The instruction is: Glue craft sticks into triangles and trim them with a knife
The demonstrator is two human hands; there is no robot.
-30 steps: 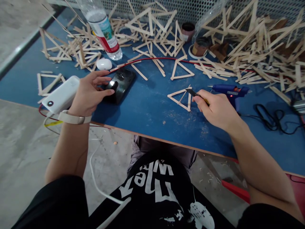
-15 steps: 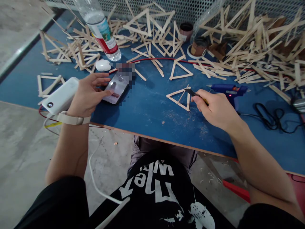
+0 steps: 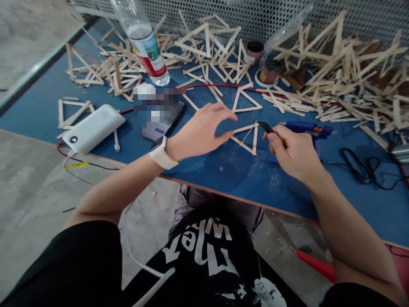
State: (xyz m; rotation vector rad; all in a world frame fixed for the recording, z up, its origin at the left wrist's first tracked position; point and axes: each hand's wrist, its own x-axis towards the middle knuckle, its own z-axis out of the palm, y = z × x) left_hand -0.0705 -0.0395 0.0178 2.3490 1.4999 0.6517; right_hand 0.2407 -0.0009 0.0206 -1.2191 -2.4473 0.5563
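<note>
A triangle of wooden sticks [image 3: 255,140] with a thin piece across its inside lies flat on the blue table. My left hand [image 3: 204,130] hovers at its left side, thumb and fingers apart with nothing between them. In my right hand [image 3: 295,149] is a utility knife [image 3: 266,127], its dark blade pointing left at the triangle's top corner. Behind my left wrist lies a phone [image 3: 172,114], partly blurred out. A blue glue gun [image 3: 319,128] rests just beyond my right hand, partly hidden by it.
Heaps of wooden sticks [image 3: 338,72] line the back of the table [image 3: 198,183]. A water bottle [image 3: 148,53] stands back left, a white power bank [image 3: 94,128] lies left. Another triangle [image 3: 247,109] lies behind the first. A black cable [image 3: 361,166] coils at right.
My left hand has left the phone and moved right to the triangle. The knife, still in my right hand, stays near the triangle's top corner. The view has shifted slightly.
</note>
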